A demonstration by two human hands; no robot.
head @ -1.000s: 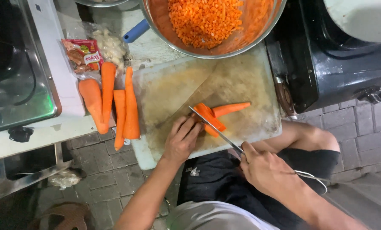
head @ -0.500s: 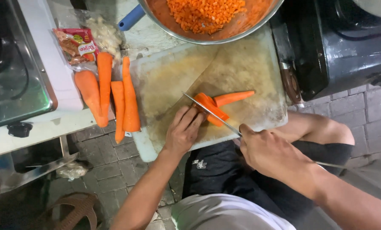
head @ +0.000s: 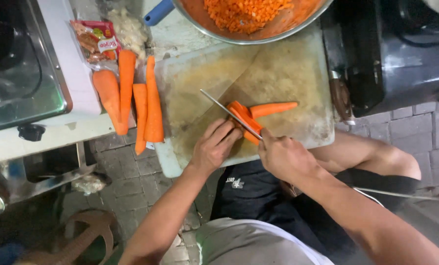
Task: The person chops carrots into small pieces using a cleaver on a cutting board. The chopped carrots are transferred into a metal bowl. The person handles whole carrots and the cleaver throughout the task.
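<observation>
A worn, stained cutting board [head: 278, 68] lies in front of me. On it sits a split carrot [head: 268, 109], its halves fanned out. My left hand [head: 213, 147] presses its fingertips on the carrot's near end. My right hand [head: 283, 157] grips a knife [head: 229, 114] whose thin blade lies lengthwise along the carrot, pointing up and left.
Several whole peeled carrots [head: 136, 98] lie left of the board, beside a red snack packet [head: 94, 39]. A metal bowl of diced carrot [head: 249, 14] stands behind the board. A stove [head: 18, 73] is at left, a dark appliance [head: 391, 54] at right. My knees are below.
The knife has slid forward along the carrot and my right hand has moved up to the board's edge. The view has shifted slightly.
</observation>
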